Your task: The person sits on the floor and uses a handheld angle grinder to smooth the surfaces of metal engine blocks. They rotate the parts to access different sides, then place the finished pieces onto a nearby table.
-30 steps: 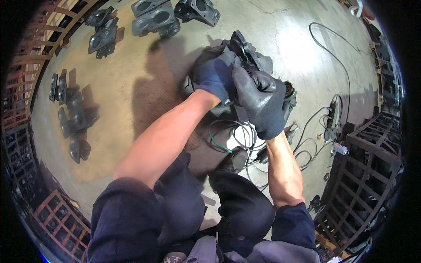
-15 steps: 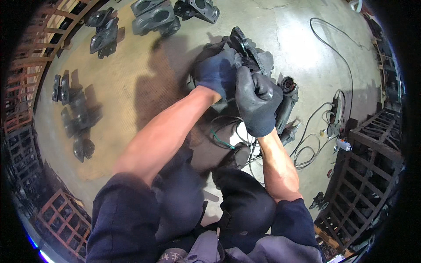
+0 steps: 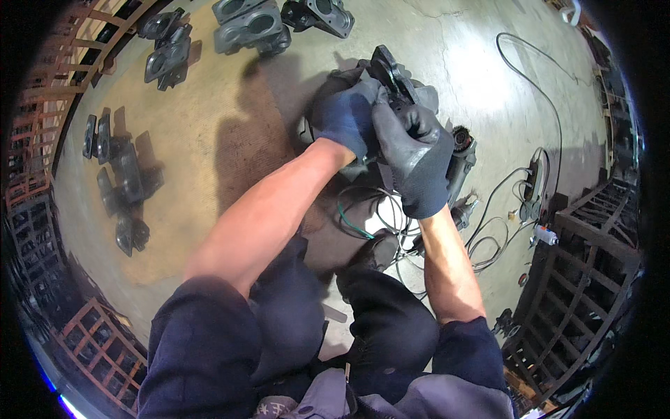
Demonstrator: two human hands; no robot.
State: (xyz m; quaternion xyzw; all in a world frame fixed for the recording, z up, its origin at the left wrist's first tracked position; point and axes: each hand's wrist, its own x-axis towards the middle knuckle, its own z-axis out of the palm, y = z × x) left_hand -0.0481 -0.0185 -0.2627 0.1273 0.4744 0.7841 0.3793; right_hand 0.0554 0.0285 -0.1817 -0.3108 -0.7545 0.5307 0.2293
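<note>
A dark metal casting (image 3: 392, 75) with an upright flange is in front of me, partly covered by my hands. My left hand (image 3: 345, 117), in a dark blue and black glove, is closed round the casting's left side. My right hand (image 3: 417, 153), gloved the same way, is curled with thumb and fingers pressed together against the near side of the flange. Whatever those fingers pinch is hidden. Just right of that hand lies a long dark tool (image 3: 458, 164) with a round, bristly-looking end.
Several dark flanged castings (image 3: 244, 28) stand at the far left, with smaller ones (image 3: 125, 174) along the left. Cables (image 3: 380, 209) coil beside my boot, near a power strip (image 3: 534, 185). A spray can (image 3: 546, 234) lies by the right metal crate (image 3: 572, 279). Mesh crates (image 3: 101, 342) line the left.
My right hand has shifted slightly down and right, its fingers staying near the flange. My left hand keeps its hold on the casting. The whole view has moved a little.
</note>
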